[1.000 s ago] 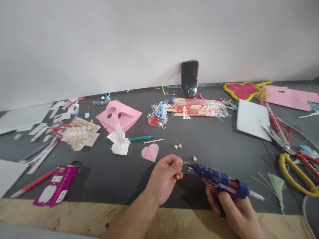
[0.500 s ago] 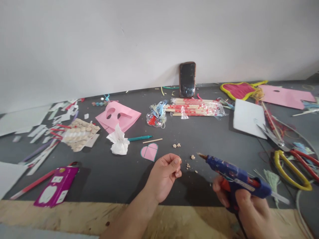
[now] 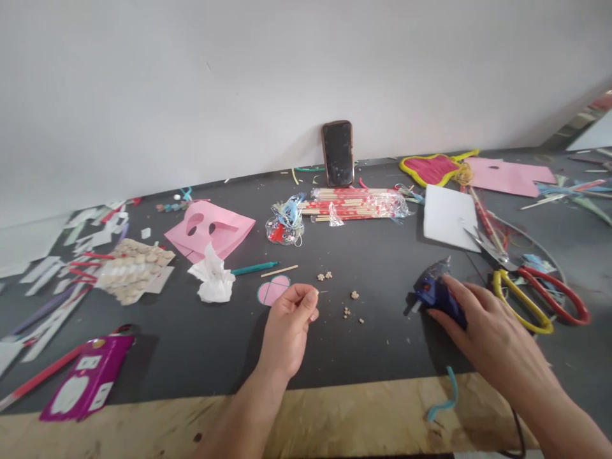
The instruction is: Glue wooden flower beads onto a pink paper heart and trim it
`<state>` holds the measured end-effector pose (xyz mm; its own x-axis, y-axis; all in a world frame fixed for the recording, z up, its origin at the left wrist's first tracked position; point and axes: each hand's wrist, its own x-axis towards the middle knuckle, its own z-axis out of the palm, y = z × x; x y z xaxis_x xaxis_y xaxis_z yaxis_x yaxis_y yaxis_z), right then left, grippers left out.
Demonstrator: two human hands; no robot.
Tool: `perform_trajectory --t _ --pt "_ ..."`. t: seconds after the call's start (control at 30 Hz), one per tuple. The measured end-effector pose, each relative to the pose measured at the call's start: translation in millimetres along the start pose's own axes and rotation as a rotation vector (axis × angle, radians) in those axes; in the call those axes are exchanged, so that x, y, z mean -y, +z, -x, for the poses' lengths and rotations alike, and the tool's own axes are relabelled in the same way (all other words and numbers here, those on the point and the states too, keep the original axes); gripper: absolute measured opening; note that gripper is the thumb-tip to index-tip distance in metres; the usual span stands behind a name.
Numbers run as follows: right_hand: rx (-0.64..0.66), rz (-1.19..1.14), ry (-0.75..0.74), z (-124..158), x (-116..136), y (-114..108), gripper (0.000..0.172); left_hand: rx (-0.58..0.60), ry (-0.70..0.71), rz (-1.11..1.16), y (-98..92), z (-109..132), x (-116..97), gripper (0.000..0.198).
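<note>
Glue gun has gone down from its raised hold: the blue hot glue gun (image 3: 437, 294) now lies on the dark tabletop (image 3: 382, 350), its tip no longer over the crumbs. My right hand (image 3: 492, 335) lies across it, fingers stretched out and touching its body. From here I cannot tell whether they grip it or only rest on it. My left hand (image 3: 289, 325) hangs above the table, fingertips (image 3: 310, 296) pinched together. Whatever they hold is too small to make out.

Small wooden flower beads (image 3: 325, 276) sit on the table between the hands, with more crumbs of the same kind (image 3: 351, 312) just below them. A pink paper heart (image 3: 271, 292) lies just beside the left hand, partly hidden by it.

Farther out: a teal marker (image 3: 253, 268), a thin wooden stick (image 3: 280, 271), a crumpled tissue (image 3: 211, 282) and a pink paper mask cutout (image 3: 208, 229). A phone (image 3: 337, 153) leans against the wall. Scissors with yellow and red handles (image 3: 535, 296) lie right of the gun, near a white foam sheet (image 3: 447, 217).
</note>
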<state>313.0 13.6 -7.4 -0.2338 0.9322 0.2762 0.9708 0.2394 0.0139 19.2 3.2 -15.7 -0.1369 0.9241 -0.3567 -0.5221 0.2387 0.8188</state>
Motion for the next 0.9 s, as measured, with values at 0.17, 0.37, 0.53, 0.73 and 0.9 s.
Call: perform_trajectory --t 0.17,0.37,0.53,0.73,0.9 --pt "-0.136 -0.210 -0.027 2 30 -20 0.036 -0.009 -0.020 0.008 2.4 2 0 0.021" --pt "0.121 -0.545 -0.224 -13 91 -13 0.022 -0.005 -0.046 0.042 2.2 4 -1 0.021" --pt "0.162 -0.372 -0.266 -29 110 -2 0.025 -0.009 -0.015 0.090 1.1 4 -7 0.020" --pt "0.174 -0.303 -0.278 -34 116 4 0.020 0.007 -0.041 0.124 1.9 7 -10 0.021" --pt "0.169 -0.254 -0.285 -35 120 7 0.023 0.018 -0.067 0.135 1.4 8 -8 0.020"
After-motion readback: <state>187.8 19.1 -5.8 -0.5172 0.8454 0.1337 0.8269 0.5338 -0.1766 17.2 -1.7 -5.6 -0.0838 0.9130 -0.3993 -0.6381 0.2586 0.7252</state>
